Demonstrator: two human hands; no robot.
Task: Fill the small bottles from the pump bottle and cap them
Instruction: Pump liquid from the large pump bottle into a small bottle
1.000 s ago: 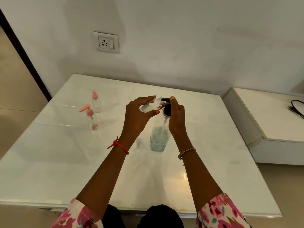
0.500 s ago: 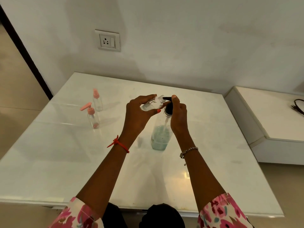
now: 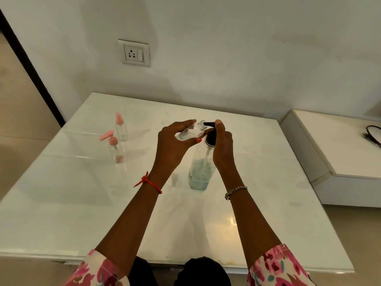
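My left hand [image 3: 173, 143] grips a small clear uncapped bottle [image 3: 192, 132], tilted so its open mouth meets the black nozzle of the pump bottle [image 3: 201, 170]. That pump bottle stands upright on the white table [image 3: 82, 203] with pale blue liquid in its lower part. My right hand [image 3: 221, 145] is wrapped round its black pump head, thumb on top. Two more small clear bottles stand at the left: one with a pink pump top [image 3: 115, 148], one with a pink cap [image 3: 121, 126].
A wall with a socket plate [image 3: 134, 53] rises behind the table. A lower white shelf [image 3: 338, 147] stands to the right with a black cable [image 3: 371, 134] on it. A dark door frame edge [image 3: 31, 67] runs down the left.
Both hands and the bottles hold nearly the same pose; the small bottle stays at the nozzle. Only the camera view has shifted slightly.
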